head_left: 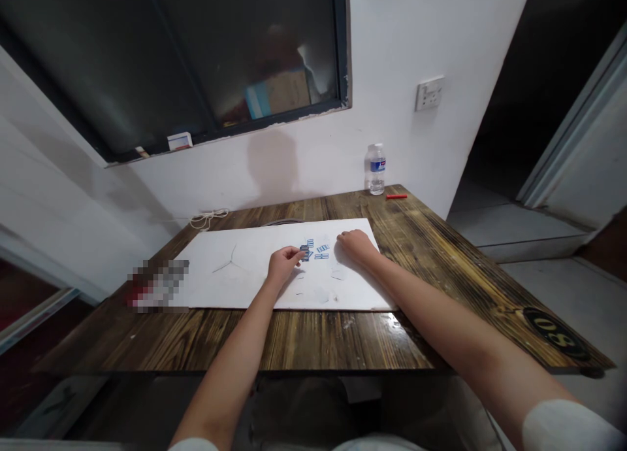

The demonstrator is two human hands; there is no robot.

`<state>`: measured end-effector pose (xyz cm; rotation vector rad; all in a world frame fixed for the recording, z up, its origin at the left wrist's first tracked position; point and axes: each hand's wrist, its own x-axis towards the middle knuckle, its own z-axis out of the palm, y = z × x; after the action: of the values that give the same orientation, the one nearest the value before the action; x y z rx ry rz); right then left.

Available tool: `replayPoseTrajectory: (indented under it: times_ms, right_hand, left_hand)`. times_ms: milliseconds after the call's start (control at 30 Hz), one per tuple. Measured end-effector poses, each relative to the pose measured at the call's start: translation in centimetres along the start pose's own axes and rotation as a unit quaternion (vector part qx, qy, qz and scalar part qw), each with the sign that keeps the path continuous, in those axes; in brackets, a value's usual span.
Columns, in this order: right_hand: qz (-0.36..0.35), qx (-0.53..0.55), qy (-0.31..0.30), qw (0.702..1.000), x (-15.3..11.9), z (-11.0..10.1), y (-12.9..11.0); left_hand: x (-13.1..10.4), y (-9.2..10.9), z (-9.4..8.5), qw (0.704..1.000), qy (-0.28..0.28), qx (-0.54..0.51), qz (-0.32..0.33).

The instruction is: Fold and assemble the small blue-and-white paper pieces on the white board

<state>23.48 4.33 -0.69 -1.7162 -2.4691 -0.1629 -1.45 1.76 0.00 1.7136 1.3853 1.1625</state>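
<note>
A white board (255,287) lies flat on the wooden table, with several small blue ladder-like pieces (322,248) grouped on its right half. At the left side of that group, my left hand (284,266) is closed in a pinch on a small dark blue piece (305,252). My right hand (358,244) rests on the board to the right of the pieces, apart from them. Its fingers are curled together, and whatever may be between the fingertips is too small to make out. Faint lines and small marks (337,274) show on the board below the pieces.
Along the far edge of the wooden table (441,268) stand a water bottle (377,170) and a red stick-like object (396,196). A coiled pale cord (208,219) lies at the back left. Thin dark lines (231,261) form a Y on the board's left half. A pixelated patch covers its left end.
</note>
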Motion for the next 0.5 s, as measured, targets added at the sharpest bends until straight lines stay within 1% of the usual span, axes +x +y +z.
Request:
replayPoseTrajectory:
  times_ms: [67,233,300,500]
  right_hand:
    - [0.013,0.019,0.009,1.000,-0.1,0.2,0.2]
    - [0.032,0.085,0.072,0.993,-0.1,0.9,0.7]
    - [0.039,0.102,0.087,0.990,-0.1,1.1,0.8]
    - [0.041,0.148,0.119,0.981,-0.3,0.7,0.4]
  left_hand:
    - [0.0,0.0,0.0,1.000,0.001,0.001,0.001]
    - [0.0,-0.3,0.0,1.000,0.000,0.003,0.005]
    - [0.1,-0.4,0.0,1.000,-0.002,0.004,0.007]
    - [0.1,-0.3,0.0,1.000,-0.003,-0.003,0.012]
